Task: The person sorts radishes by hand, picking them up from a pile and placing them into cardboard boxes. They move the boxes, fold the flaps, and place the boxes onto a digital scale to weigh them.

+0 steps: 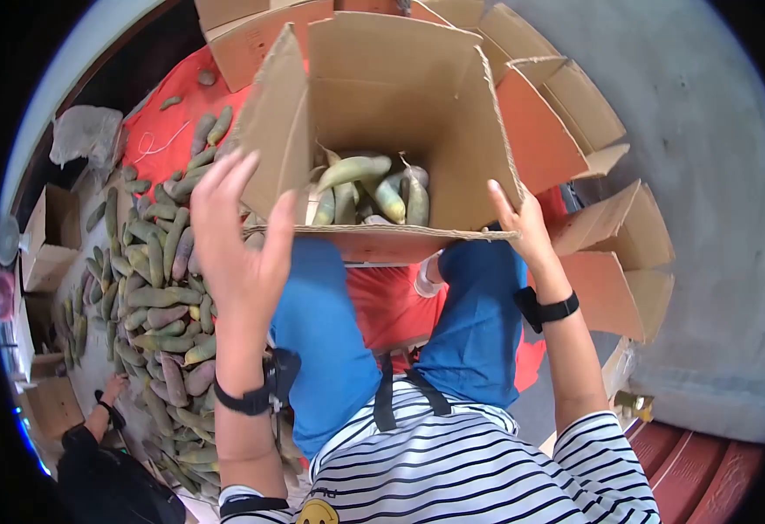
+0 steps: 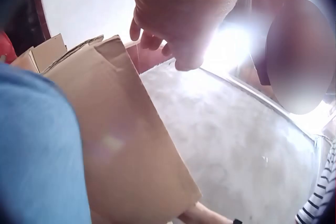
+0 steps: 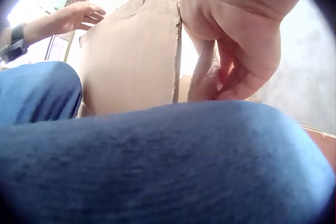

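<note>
An open cardboard box [image 1: 391,96] stands in front of my knees, its flaps raised. Several long green radishes [image 1: 356,170] with thin root tails lie at its bottom. My right hand [image 1: 526,229] grips the box at its near right corner, thumb up; in the right wrist view, that hand [image 3: 241,40] has its fingers curled at the cardboard edge. My left hand [image 1: 243,231] is raised by the left flap, fingers extended and nothing in it. The left wrist view shows this hand [image 2: 178,19] above the cardboard flap [image 2: 126,129].
A large heap of radishes [image 1: 160,297] covers the floor at left, partly on a red sheet [image 1: 160,118]. More open cartons [image 1: 609,297] stand at right and behind. Another person's arm [image 1: 99,419] reaches to the heap at lower left. A grey wall [image 1: 705,175] runs along the right.
</note>
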{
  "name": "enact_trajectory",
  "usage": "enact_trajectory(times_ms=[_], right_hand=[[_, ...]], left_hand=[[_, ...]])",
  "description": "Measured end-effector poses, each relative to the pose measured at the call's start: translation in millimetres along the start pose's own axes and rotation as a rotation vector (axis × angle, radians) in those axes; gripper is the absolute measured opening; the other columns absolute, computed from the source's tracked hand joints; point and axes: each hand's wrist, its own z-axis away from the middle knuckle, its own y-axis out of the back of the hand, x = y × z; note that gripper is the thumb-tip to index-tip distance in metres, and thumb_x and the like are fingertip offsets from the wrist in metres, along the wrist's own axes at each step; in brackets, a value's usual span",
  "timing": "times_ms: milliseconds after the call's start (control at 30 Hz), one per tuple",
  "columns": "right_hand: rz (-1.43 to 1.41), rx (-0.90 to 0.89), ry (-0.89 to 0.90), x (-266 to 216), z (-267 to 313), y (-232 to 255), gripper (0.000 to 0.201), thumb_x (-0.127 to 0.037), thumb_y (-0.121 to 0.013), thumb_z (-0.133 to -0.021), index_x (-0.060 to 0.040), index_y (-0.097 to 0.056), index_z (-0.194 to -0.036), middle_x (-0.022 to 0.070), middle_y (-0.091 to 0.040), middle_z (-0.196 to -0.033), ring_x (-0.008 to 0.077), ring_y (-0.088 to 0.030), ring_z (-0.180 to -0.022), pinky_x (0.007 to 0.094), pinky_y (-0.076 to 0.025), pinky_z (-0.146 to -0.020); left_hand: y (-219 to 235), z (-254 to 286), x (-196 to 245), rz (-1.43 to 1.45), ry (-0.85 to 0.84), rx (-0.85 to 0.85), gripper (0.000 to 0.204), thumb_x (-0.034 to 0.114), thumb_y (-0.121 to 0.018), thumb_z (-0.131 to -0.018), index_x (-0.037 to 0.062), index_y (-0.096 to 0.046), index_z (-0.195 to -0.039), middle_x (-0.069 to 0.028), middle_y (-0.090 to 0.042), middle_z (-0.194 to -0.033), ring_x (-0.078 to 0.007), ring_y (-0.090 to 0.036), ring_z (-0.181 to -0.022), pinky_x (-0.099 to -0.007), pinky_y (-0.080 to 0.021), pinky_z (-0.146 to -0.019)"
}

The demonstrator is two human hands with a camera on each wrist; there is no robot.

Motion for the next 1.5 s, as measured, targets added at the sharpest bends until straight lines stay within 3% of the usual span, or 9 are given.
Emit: enact_trajectory(times_ms=[167, 467, 667, 767, 933, 1000, 1200, 1467, 1500], right_hand=[[0.096, -0.003, 0.024, 0, -3, -3, 0.035, -0.032, -0.055, -0.097, 0.0006, -0.062, -0.107, 0.0205, -0.064, -0.1, 0.0384, -0.062, -0.097, 0.042, -0.049, -0.085], [-0.113, -0.185, -0.182, 31, 10, -1, 0.044, -0.031, -0.059, -0.093, -0.0007, -0.058, -0.124, 0.0202, -0.063, -0.122, 0.0336, -0.06, -0.114, 0.0403, -0.046, -0.097], [0.028, -0.253, -0.166, 14, 10, 27, 0.049, -0.035, -0.063, -0.09, 0.0014, -0.059, -0.122, 0.0198, -0.066, -0.112, 0.029, -0.065, -0.103, 0.0385, -0.051, -0.089], [-0.263, -0.137, -0.031, 16, 19, 41, 0.061, -0.044, -0.066, -0.087, 0.0056, -0.058, -0.122, 0.0221, -0.065, -0.114, 0.0287, -0.065, -0.102, 0.0367, -0.051, -0.087], [0.09, -0.068, -0.083, 6, 8, 61, 0.078, -0.061, -0.057, -0.085, 0.0048, -0.057, -0.127, 0.0247, -0.062, -0.121, 0.035, -0.06, -0.114, 0.0409, -0.047, -0.097], [0.124, -0.094, -0.11, 4, -10, 60, 0.071, -0.059, -0.057, -0.083, 0.0029, -0.063, -0.118, 0.0237, -0.065, -0.114, 0.0363, -0.062, -0.11, 0.0429, -0.048, -0.093], [0.287, -0.129, -0.169, -10, -38, 44, 0.038, -0.03, -0.054, -0.086, 0.0016, -0.071, -0.099, 0.0234, -0.068, -0.103, 0.0385, -0.065, -0.1, 0.0471, -0.051, -0.088], [0.1, -0.258, -0.079, 27, -23, 78, 0.048, -0.04, -0.057, -0.088, 0.0027, -0.064, -0.108, 0.0235, -0.066, -0.104, 0.0368, -0.064, -0.098, 0.0467, -0.05, -0.084], [0.083, -0.108, 0.004, 17, -16, 88, 0.044, -0.038, -0.058, -0.088, 0.0012, -0.066, -0.106, 0.0204, -0.067, -0.1, 0.0344, -0.065, -0.095, 0.0446, -0.05, -0.082]], left_hand=[[-6, 64, 25, 0.136, -0.137, -0.05, 0.031, 0.0, -0.069, -0.077, 0.0005, -0.063, -0.107, -0.0157, -0.063, -0.106, -0.033, -0.062, -0.095, -0.0396, -0.05, -0.085], [-41, 88, 3, -0.268, -0.071, -0.389, 0.022, 0.017, -0.069, -0.079, 0.006, -0.065, -0.097, -0.0089, -0.063, -0.108, -0.0288, -0.056, -0.106, -0.0423, -0.041, -0.09], [-31, 88, -10, -0.409, -0.072, -0.428, 0.027, 0.02, -0.072, -0.075, 0.0074, -0.066, -0.098, -0.0094, -0.063, -0.109, -0.0308, -0.055, -0.11, -0.0452, -0.04, -0.095], [-27, 89, -19, -0.474, -0.039, -0.494, 0.032, 0.022, -0.072, -0.075, 0.0067, -0.065, -0.102, -0.0104, -0.063, -0.111, -0.0306, -0.055, -0.109, -0.0457, -0.039, -0.097], [-26, 79, -20, -0.514, -0.165, -0.541, 0.051, 0.025, -0.071, -0.079, 0.011, -0.058, -0.127, -0.0116, -0.06, -0.113, -0.0313, -0.056, -0.11, -0.0449, -0.039, -0.098], [-30, 64, -11, -0.456, -0.038, -0.647, 0.062, 0.02, -0.069, -0.082, 0.0137, -0.048, -0.14, -0.0143, -0.056, -0.121, -0.0347, -0.057, -0.106, -0.0425, -0.044, -0.094], [-53, 43, -27, -0.171, 0.054, -0.521, 0.068, 0.012, -0.065, -0.084, 0.013, -0.04, -0.146, -0.0178, -0.055, -0.119, -0.0368, -0.055, -0.111, -0.043, -0.044, -0.094], [-35, 42, -52, -0.121, 0.124, -0.147, 0.026, 0.014, -0.058, -0.096, -0.0035, -0.06, -0.115, -0.0157, -0.059, -0.11, -0.0286, -0.058, -0.102, -0.0354, -0.046, -0.089], [-28, 37, -55, -0.136, 0.121, -0.069, 0.026, 0.015, -0.058, -0.096, -0.0032, -0.06, -0.115, -0.0149, -0.058, -0.108, -0.0271, -0.058, -0.101, -0.0349, -0.047, -0.087]])
